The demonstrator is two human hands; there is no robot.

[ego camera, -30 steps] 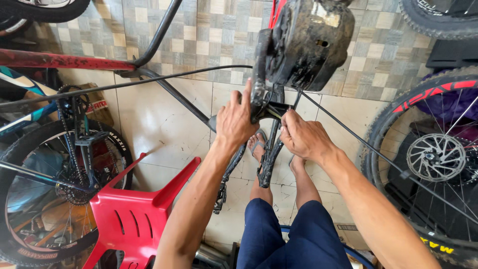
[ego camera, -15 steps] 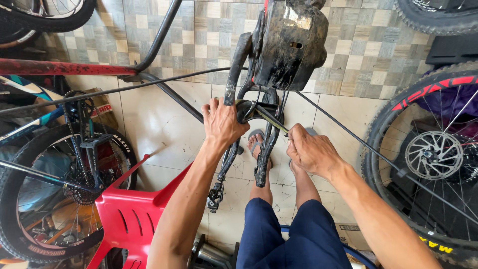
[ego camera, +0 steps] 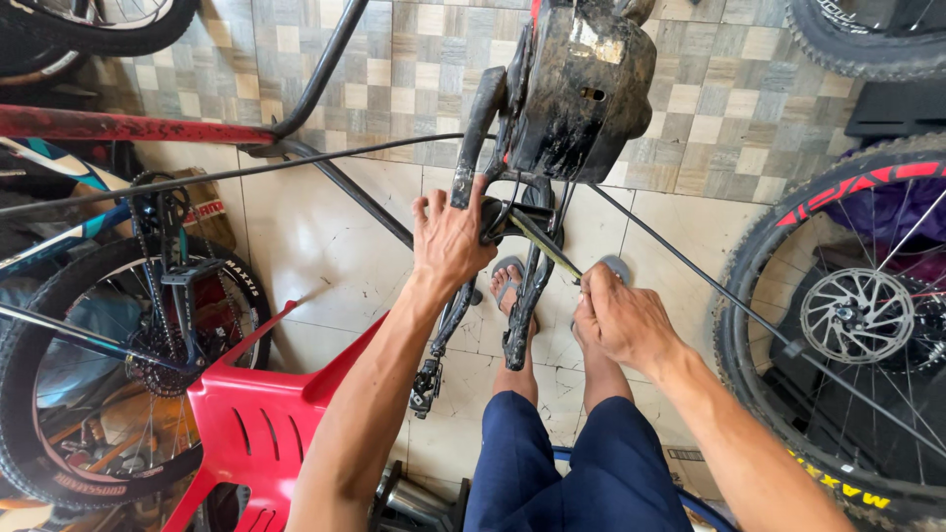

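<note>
The left hand (ego camera: 448,236) is pressing against the dark crank arm (ego camera: 473,148), fingers spread and curled around it just below the mud-caked motor housing (ego camera: 581,89) of a bike hanging in the middle of the scene. That crank arm is running on a long, slightly tilted axis, its upper end pointing far and to the right toward the housing, its lower end coming near and ending in a pedal (ego camera: 426,384).

The right hand (ego camera: 621,315) is closing around the near end of a slim yellowish tool (ego camera: 547,246). The tool is lying diagonally, its far tip pointing up and left into the crank centre beside the left hand's fingers.

A red plastic chair (ego camera: 256,424) is standing near left, and a spoked wheel with a brake disc (ego camera: 847,315) is leaning at the right.
</note>
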